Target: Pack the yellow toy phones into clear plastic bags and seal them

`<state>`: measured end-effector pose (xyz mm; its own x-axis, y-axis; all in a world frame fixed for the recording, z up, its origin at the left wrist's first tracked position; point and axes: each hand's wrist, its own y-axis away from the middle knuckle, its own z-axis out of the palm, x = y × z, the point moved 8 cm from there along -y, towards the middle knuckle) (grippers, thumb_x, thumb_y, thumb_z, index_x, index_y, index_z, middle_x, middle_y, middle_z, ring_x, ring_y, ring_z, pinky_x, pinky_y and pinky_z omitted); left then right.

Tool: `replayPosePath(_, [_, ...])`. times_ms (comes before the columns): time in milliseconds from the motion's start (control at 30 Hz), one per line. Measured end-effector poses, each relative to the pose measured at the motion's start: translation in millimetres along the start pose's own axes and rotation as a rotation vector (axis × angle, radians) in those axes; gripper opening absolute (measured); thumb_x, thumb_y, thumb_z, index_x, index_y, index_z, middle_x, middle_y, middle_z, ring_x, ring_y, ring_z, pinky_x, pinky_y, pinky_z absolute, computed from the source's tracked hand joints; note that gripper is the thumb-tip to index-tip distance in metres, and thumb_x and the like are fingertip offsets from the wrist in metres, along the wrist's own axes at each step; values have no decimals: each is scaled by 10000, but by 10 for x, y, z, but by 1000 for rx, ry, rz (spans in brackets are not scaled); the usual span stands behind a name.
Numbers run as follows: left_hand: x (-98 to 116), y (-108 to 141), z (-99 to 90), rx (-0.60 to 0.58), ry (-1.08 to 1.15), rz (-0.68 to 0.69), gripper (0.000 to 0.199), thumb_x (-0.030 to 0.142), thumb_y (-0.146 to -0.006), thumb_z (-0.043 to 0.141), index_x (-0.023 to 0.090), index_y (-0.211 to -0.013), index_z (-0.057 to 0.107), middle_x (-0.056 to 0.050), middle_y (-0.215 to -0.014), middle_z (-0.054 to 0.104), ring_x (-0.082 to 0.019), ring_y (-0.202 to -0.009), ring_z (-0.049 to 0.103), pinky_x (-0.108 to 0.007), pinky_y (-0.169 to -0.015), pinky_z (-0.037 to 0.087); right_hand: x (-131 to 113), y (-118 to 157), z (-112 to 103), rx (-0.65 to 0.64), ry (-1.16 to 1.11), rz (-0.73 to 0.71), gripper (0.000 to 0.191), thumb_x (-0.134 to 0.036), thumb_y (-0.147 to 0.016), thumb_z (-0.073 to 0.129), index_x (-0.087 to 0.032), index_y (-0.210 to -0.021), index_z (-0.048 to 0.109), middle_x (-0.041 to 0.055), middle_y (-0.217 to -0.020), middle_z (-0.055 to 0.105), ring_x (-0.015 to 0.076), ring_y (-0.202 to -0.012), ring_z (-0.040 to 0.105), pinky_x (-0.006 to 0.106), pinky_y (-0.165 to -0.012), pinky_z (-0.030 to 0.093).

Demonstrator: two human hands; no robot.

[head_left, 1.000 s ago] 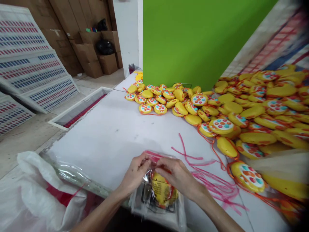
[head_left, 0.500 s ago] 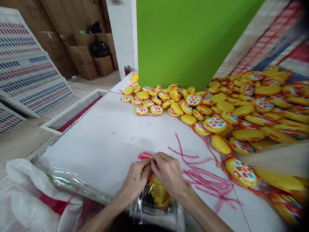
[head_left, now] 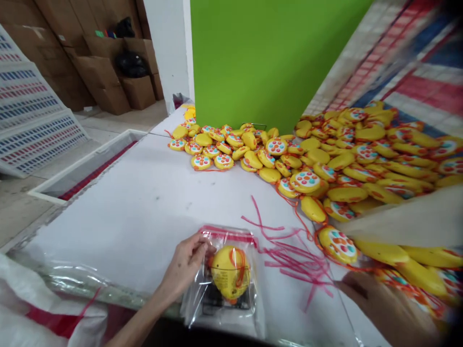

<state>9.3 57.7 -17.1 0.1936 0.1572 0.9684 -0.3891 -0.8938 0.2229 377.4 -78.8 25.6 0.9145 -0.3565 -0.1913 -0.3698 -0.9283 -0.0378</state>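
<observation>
The white bench (head_left: 152, 202) carried heaped yellow toys (head_left: 347, 154) before a green wall (head_left: 260, 58); the left hand (head_left: 184, 262) pinched a bagged toy (head_left: 229, 272).

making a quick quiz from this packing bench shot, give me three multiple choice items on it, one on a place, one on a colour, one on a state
1. Where does the clear plastic bag with the round yellow toy lie?
A. on the floor
B. at the near edge of the white table
C. on top of the toy pile

2. What colour is the upright panel behind the heap of yellow toys?
A. green
B. blue
C. black

3. What is the left hand doing?
A. hanging free of everything
B. pressing on a cardboard box
C. touching the bag's left edge with its fingers

Answers: 1 B, the bag sits close to the person at the table's front. 2 A, the panel is bright green. 3 C, the fingers meet the bag beside its red strip, while the right hand is off by the pile.
</observation>
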Motion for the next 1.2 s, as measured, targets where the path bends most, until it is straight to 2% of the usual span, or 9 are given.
replayPosePath(100, [14,5,6,-24,19,-24,168,315,-830,471,162,-822,541,-59,-833,670,-198,-807,626,-282,-719,471,-578,19,-51,-13,-217,-117,255,-385,-722,568,-243,-915,656,44,-677,654,175,-498,586,273,-467,461])
replayPosePath(233, [62,4,17,-34,-7,9,167,294,-824,467,156,-786,554,-60,-824,668,-186,-780,614,-276,-708,457,-1445,-147,194,-243,-526,-241,188,-340,-795,523,-220,-854,655,22,-708,663,157,-591,594,251,-538,475])
replayPosePath(367, [100,12,20,-21,-38,45,162,272,-824,461,157,-791,570,-51,-810,659,-179,-764,600,-272,-701,444,-1878,-384,420,-342,-623,-280,207,-293,-776,552,-177,-903,666,9,-667,650,131,-542,544,241,-500,435])
replayPosePath(500, [176,71,28,-34,-47,67,185,292,-843,449,163,-800,574,-48,-827,653,-180,-792,597,-271,-723,442,-1855,-380,446,-517,-810,-323,283,-355,-794,532,-160,-954,660,38,-771,671,121,-561,557,230,-493,460])
replayPosePath(633, [231,102,37,-51,-27,91,208,326,-861,447,166,-828,576,-46,-843,645,-175,-820,591,-263,-740,446,-1330,-310,171,-263,-607,-177,270,-366,-735,593,-194,-926,677,41,-740,661,131,-524,544,247,-479,468])
replayPosePath(700, [221,87,53,-67,56,85,197,324,-860,459,163,-827,569,-47,-844,643,-174,-823,591,-262,-742,457,-1227,-221,96,-253,-591,-165,233,-375,-752,586,-210,-884,683,25,-666,639,129,-506,532,234,-457,454])
replayPosePath(867, [227,64,103,-87,182,64,175,325,-849,494,163,-825,555,-56,-861,645,-178,-841,593,-284,-782,475,-1411,-249,206,-264,-701,-165,219,-369,-768,577,-195,-860,673,16,-633,629,121,-509,520,227,-456,442])
replayPosePath(1000, [254,86,113,-75,184,46,160,319,-845,508,165,-818,540,-62,-876,656,-183,-862,602,-290,-796,481,-1780,-366,626,-460,-924,-173,268,-359,-758,588,-162,-928,649,20,-758,641,94,-526,505,202,-436,415])
replayPosePath(1200, [201,116,0,-13,175,42,161,329,-852,505,173,-829,534,-65,-916,671,-201,-912,609,-316,-819,482,-1989,-383,751,-506,-1041,-207,199,-315,-759,577,-135,-677,603,-28,-565,530,81,-519,465,197,-480,370])
